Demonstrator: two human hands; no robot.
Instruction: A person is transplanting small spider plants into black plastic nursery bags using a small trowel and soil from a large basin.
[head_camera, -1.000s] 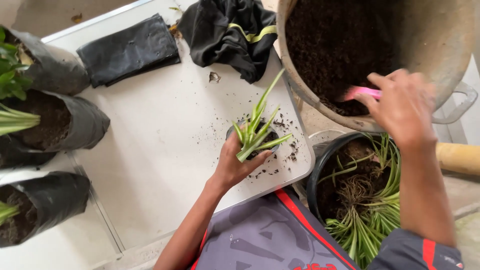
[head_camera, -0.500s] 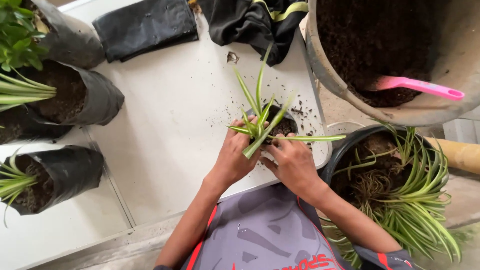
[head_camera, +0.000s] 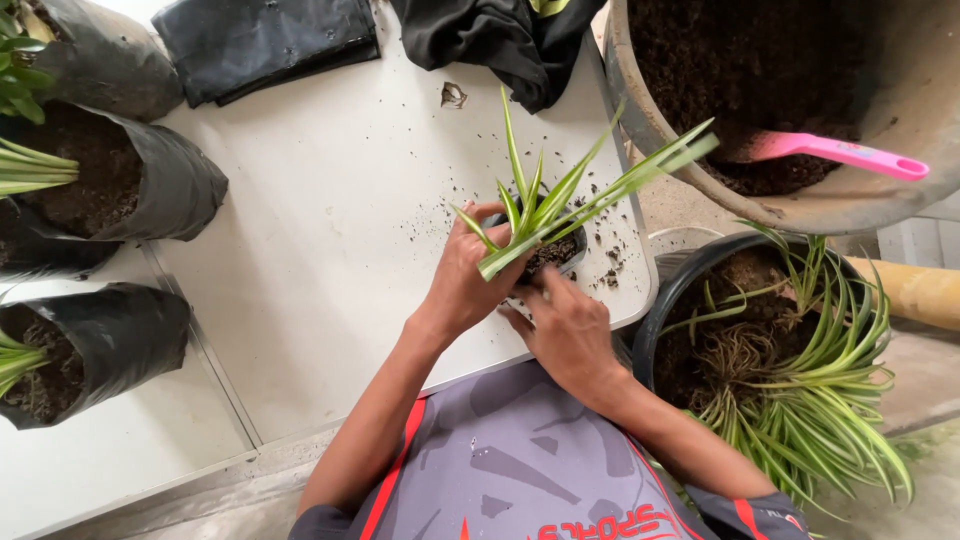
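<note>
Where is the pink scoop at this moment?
In the head view the pink scoop is at the upper right, its blade in the soil of the big grey tub, above the black pot of striped plants.

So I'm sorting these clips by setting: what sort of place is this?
Probably a home garden or small nursery potting spot: a white table with soil-filled black grow bags, a big tub of soil with a pink scoop, and both hands around a small striped plant.

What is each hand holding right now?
Left hand: closed around the small black soil-filled grow bag with the striped green plantlet.
Right hand: fingers curled on that bag's near side.
</note>
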